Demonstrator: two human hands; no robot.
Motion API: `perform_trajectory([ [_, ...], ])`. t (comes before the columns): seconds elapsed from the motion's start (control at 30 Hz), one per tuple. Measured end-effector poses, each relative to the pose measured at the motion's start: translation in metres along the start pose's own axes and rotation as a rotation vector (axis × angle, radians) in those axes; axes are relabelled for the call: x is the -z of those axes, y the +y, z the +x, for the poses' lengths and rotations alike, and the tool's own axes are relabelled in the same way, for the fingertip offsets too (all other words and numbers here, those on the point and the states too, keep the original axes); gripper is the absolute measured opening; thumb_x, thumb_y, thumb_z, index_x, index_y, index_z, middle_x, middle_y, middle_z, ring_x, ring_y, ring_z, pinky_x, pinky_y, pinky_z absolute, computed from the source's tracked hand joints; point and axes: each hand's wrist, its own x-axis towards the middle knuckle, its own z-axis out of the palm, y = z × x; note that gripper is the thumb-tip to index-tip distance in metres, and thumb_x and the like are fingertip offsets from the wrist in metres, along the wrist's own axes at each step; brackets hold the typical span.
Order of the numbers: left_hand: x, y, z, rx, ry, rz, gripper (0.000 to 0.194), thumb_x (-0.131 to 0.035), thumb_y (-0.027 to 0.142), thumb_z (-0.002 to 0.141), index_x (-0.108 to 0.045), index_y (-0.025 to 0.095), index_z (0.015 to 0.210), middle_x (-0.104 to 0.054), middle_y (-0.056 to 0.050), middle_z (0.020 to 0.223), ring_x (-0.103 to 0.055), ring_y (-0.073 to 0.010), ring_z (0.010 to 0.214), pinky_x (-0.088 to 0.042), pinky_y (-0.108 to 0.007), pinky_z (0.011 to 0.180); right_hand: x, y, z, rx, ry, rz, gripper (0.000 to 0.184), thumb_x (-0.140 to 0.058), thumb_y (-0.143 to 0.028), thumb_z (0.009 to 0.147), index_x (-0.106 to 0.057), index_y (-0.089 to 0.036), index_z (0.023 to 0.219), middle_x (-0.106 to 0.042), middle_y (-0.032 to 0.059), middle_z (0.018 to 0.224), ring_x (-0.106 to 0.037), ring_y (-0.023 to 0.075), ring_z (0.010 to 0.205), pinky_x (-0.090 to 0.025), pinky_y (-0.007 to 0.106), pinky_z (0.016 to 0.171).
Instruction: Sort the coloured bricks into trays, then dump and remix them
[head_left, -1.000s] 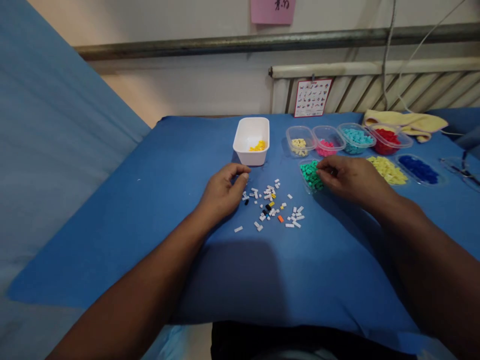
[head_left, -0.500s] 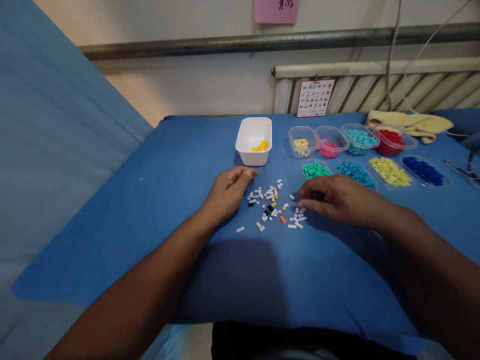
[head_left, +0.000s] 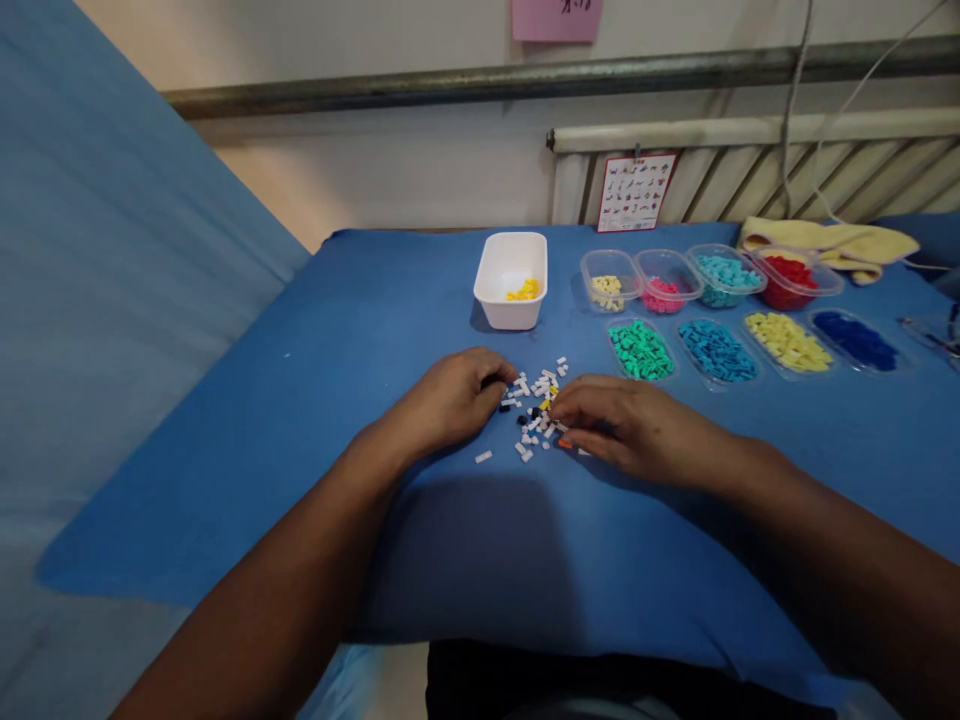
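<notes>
Small toy building bricks, mostly white (head_left: 520, 449), lie loose in a pile on the blue cloth. A few black, yellow and orange (head_left: 565, 443) ones are mixed in. My left hand (head_left: 461, 400) rests at the pile's left edge, fingers loosely bent, with a gap between thumb and fingers and nothing visible in it. Over the right side of the pile is my right hand (head_left: 637, 425), thumb and fingers apart, its fingertips among the bricks and covering some of them. Beyond the pile stands a white tub (head_left: 510, 316) with some yellow bricks (head_left: 523, 290) inside.
Several clear containers of sorted bricks stand at the right, among them green (head_left: 641, 350), teal (head_left: 718, 351), pale yellow (head_left: 787, 342) and red (head_left: 789, 280) ones. A yellow cloth (head_left: 825, 238) lies behind them. A picture card (head_left: 636, 192) hangs on the radiator at the back.
My right hand has moved left, from beside the pile onto its right part, and bricks there are now covered. My left hand has come slightly nearer to me, its thumb now apart from the fingers.
</notes>
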Motion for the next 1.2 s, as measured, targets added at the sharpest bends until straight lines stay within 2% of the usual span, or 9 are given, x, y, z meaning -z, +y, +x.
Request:
perform_trajectory([
  [0.13, 0.002, -0.001, 0.000, -0.016, -0.014, 0.052, 0.027, -0.058, 0.021, 0.099, -0.081, 0.021, 0.114, -0.081, -0.008, 0.117, -0.075, -0.0249, 0.105, -0.059, -0.042, 0.102, -0.005, 0.009, -0.001, -0.031, 0.104, -0.083, 0.022, -0.067, -0.031, 0.110, -0.074, -0.025, 0.130, -0.081, 0.0119, 0.126, -0.078, 0.0280, 0.114, -0.065, 0.047, 0.099],
  [0.3, 0.001, -0.001, 0.000, -0.021, -0.002, 0.176, 0.031, -0.053, 0.020, 0.103, -0.079, 0.020, 0.119, -0.080, -0.010, 0.121, -0.075, -0.0271, 0.110, -0.058, -0.044, 0.105, -0.020, 0.018, 0.000, -0.103, 0.084, -0.214, 0.070, -0.071, -0.060, 0.106, -0.060, -0.017, 0.161, -0.057, 0.0262, 0.169, -0.053, 0.0457, 0.158, -0.046, 0.072, 0.127],
  [0.47, -0.006, -0.002, 0.002, -0.044, 0.078, 0.184, 0.028, -0.052, 0.019, 0.105, -0.077, 0.018, 0.118, -0.079, -0.011, 0.119, -0.073, -0.0263, 0.113, -0.057, -0.044, 0.106, -0.025, 0.008, 0.000, 0.025, -0.079, -0.145, 0.074, -0.065, -0.059, 0.110, -0.049, -0.024, 0.173, -0.049, 0.0195, 0.176, -0.041, 0.0390, 0.167, -0.040, 0.067, 0.134],
  [0.57, -0.013, -0.002, 0.003, -0.113, 0.105, 0.150, 0.028, -0.050, 0.020, 0.108, -0.075, 0.017, 0.121, -0.078, -0.012, 0.125, -0.071, -0.0257, 0.119, -0.055, -0.045, 0.111, -0.022, 0.010, -0.001, 0.011, -0.077, -0.177, 0.073, -0.063, -0.060, 0.111, -0.051, -0.021, 0.171, -0.047, 0.0215, 0.177, -0.039, 0.0395, 0.168, -0.038, 0.068, 0.134],
  [0.67, -0.017, -0.001, 0.004, -0.155, 0.090, 0.127, 0.027, -0.050, 0.023, 0.110, -0.075, 0.017, 0.119, -0.077, -0.012, 0.124, -0.070, -0.0254, 0.119, -0.054, -0.044, 0.111, -0.019, 0.014, -0.002, -0.006, -0.054, -0.221, 0.068, -0.064, -0.057, 0.111, -0.056, -0.018, 0.167, -0.049, 0.0237, 0.175, -0.044, 0.0410, 0.165, -0.040, 0.068, 0.133],
  [0.77, -0.013, 0.002, 0.002, -0.153, 0.081, 0.118, 0.024, -0.056, 0.027, 0.110, -0.077, 0.019, 0.113, -0.077, -0.009, 0.113, -0.072, -0.0239, 0.109, -0.056, -0.040, 0.101, -0.016, 0.014, 0.000, 0.072, -0.012, -0.215, 0.054, -0.067, -0.047, 0.111, -0.064, -0.022, 0.159, -0.064, 0.0196, 0.164, -0.055, 0.0378, 0.158, -0.047, 0.063, 0.129],
  [0.9, -0.001, 0.009, -0.003, -0.160, 0.068, 0.132, 0.019, -0.061, 0.028, 0.108, -0.078, 0.022, 0.111, -0.077, -0.006, 0.109, -0.072, -0.0220, 0.103, -0.055, -0.037, 0.094, -0.011, 0.016, 0.001, 0.058, 0.142, -0.260, 0.032, -0.059, -0.034, 0.114, -0.074, -0.022, 0.139, -0.081, 0.0153, 0.131, -0.076, 0.0327, 0.122, -0.061, 0.054, 0.107],
  [1.0, 0.003, 0.015, -0.008, -0.195, -0.049, 0.154, 0.020, -0.059, 0.026, 0.108, -0.078, 0.022, 0.113, -0.076, -0.006, 0.112, -0.072, -0.0217, 0.103, -0.054, -0.036, 0.093, -0.009, 0.023, -0.001, 0.018, 0.180, -0.301, 0.027, -0.054, -0.028, 0.114, -0.077, -0.022, 0.126, -0.082, 0.0118, 0.113, -0.076, 0.0293, 0.103, -0.062, 0.048, 0.096],
  [1.2, 0.002, 0.022, -0.009, -0.220, -0.184, 0.205, 0.022, -0.055, 0.027, 0.110, -0.076, 0.021, 0.110, -0.071, -0.008, 0.108, -0.068, -0.0229, 0.100, -0.053, -0.037, 0.090, -0.018, 0.020, 0.005, 0.045, 0.084, -0.300, 0.024, -0.056, -0.027, 0.114, -0.079, -0.022, 0.116, -0.078, 0.0114, 0.108, -0.069, 0.0274, 0.100, -0.056, 0.043, 0.090],
])
